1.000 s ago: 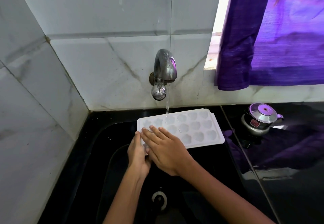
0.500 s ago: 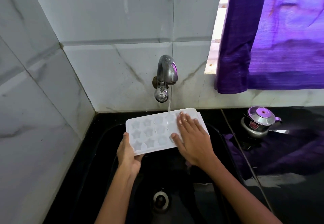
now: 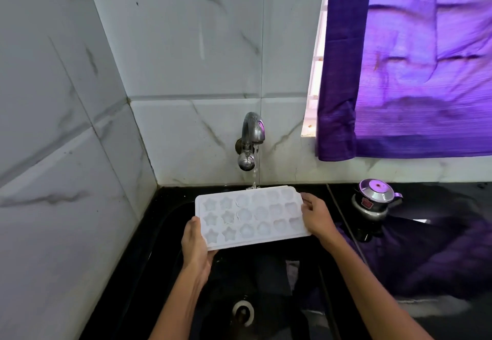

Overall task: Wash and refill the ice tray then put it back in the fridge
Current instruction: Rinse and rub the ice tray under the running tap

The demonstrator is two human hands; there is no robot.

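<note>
While water runs from the tap (image 3: 251, 137), the white ice tray (image 3: 250, 216) is held over the black sink (image 3: 159, 246), gripped at its near-left corner by the left hand (image 3: 195, 246) and at its right end by the right hand (image 3: 316, 216). Right of that grip, a steel pot (image 3: 375, 201) bears an unreadable red label.

White star-patterned ice tray (image 3: 250, 216), black sink (image 3: 165, 233), grey-veined white tiles (image 3: 186, 46), purple curtain (image 3: 415, 73), silver tap (image 3: 251, 137).

We lose the left hand's (image 3: 196, 246) fingers under the ice tray (image 3: 250, 217), lower centre. The curtain (image 3: 415, 68) runs off the top and right edges. The small metal pot's (image 3: 375, 201) label is too tiny to read.
</note>
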